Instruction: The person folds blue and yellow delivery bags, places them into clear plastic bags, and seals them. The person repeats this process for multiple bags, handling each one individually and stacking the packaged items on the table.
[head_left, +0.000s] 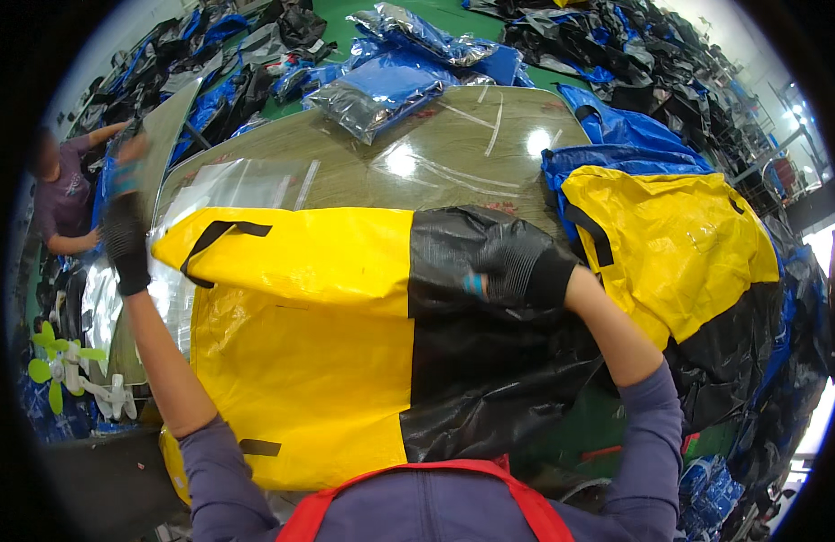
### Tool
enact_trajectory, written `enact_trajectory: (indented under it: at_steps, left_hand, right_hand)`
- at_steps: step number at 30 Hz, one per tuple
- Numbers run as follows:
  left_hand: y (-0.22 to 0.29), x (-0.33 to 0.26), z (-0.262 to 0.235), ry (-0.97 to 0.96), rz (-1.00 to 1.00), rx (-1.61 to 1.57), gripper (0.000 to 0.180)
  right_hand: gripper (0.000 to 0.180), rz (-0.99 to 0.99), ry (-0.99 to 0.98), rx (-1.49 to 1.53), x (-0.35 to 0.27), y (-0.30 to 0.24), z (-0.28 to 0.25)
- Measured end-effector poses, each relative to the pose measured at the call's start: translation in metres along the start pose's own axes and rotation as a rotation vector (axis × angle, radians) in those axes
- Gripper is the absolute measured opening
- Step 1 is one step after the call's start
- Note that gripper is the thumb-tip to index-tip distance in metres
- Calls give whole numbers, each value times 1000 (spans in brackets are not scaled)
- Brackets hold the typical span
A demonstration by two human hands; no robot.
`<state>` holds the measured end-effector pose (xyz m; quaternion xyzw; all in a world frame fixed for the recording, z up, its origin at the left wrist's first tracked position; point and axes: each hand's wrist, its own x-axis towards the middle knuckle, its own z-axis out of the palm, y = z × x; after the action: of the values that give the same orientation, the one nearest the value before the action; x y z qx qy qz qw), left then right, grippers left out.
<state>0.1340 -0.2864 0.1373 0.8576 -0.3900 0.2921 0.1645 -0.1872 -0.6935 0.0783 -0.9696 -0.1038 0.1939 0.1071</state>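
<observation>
A large yellow-and-black plastic-coated bag point(300, 352) lies spread in front of me, its far side folded over. A black strap point(223, 239) is attached near its far left corner. My right hand point(517, 271), in a black knit glove with teal fingertips, rests on the black half with fingers extended toward the left. Beyond the bag's left end, my left hand point(126, 226) is raised in a matching glove. Motion blurs its fingers, and whatever it may hold cannot be made out.
Clear plastic sleeves point(241, 185) lie on the table point(471, 135). Packed blue bags point(381, 86) sit at its far edge. Another yellow bag point(670, 244) is heaped on the right. A green clip fan point(60, 361) stands at left, and a person point(69, 194) is beyond it.
</observation>
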Motion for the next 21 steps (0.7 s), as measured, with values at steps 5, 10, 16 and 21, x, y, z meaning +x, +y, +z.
enact_trajectory:
  at_steps: [5,10,16,21]
  left_hand:
    - [99,-61,72,-1073,385,315,76]
    - [57,-125,106,-764,48,123,68]
    - [62,-134,104,-776,-213,-20,62]
    - [131,-111,99,-474,236,-469,73]
  right_hand:
    - [69,397,445,-158,1,-26,-2]
    - [76,340,449,-217,3,-46,62]
    - [73,625,630,-292,-13,33,82]
    - [53,517,343,-93,35,8,-23]
